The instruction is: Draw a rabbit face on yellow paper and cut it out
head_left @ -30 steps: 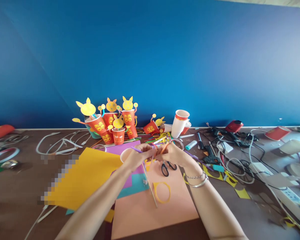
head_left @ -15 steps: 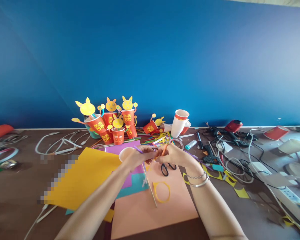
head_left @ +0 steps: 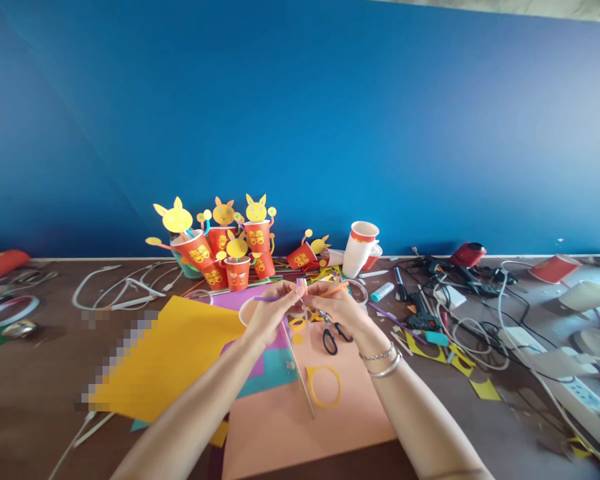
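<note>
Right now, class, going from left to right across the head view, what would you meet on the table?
Tipped red cup → white cables → cat cups → left hand pinching a purple straw → right hand pinching an orange straw → glue stick → red gadget → power strip.

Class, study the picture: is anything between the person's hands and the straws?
Nothing visible. The left hand pinches the purple straw and the right hand the orange straw, raised above the scissors on the pink sheet.

Gold double-happiness characters, 囍, are printed on the red paper cups standing at the table's far edge.
</note>
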`<action>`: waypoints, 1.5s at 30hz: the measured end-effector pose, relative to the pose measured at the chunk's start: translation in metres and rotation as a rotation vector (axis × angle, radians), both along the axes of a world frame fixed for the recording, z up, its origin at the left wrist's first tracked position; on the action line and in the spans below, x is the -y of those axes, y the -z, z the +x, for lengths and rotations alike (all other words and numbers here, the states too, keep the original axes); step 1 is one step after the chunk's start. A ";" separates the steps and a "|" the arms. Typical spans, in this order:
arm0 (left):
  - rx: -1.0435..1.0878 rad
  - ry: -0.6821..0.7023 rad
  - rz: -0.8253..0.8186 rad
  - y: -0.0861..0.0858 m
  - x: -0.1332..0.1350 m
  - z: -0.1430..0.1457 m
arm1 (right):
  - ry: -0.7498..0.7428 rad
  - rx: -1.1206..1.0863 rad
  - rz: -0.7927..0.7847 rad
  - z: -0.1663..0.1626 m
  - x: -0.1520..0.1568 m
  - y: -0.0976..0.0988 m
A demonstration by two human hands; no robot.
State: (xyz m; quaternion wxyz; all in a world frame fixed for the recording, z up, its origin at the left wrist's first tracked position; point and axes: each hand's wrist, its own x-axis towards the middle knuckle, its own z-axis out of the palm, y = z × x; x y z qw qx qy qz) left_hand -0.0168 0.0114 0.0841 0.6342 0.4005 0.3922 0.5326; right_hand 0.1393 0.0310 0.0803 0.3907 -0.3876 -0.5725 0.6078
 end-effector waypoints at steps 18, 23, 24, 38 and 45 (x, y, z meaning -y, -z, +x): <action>-0.217 0.337 0.082 -0.001 -0.009 -0.024 | -0.095 0.179 0.144 0.016 0.001 -0.008; -0.247 0.339 0.090 -0.002 -0.012 -0.029 | -0.056 0.229 0.204 0.015 0.003 -0.009; -0.226 0.298 0.099 -0.003 -0.012 -0.029 | -0.030 0.212 0.193 0.014 0.003 -0.009; -0.033 0.112 0.027 0.004 -0.011 -0.013 | 0.068 -0.121 0.137 0.008 0.002 -0.015; -0.126 0.185 0.089 -0.004 -0.004 -0.010 | -0.120 -0.037 0.137 0.011 0.001 -0.010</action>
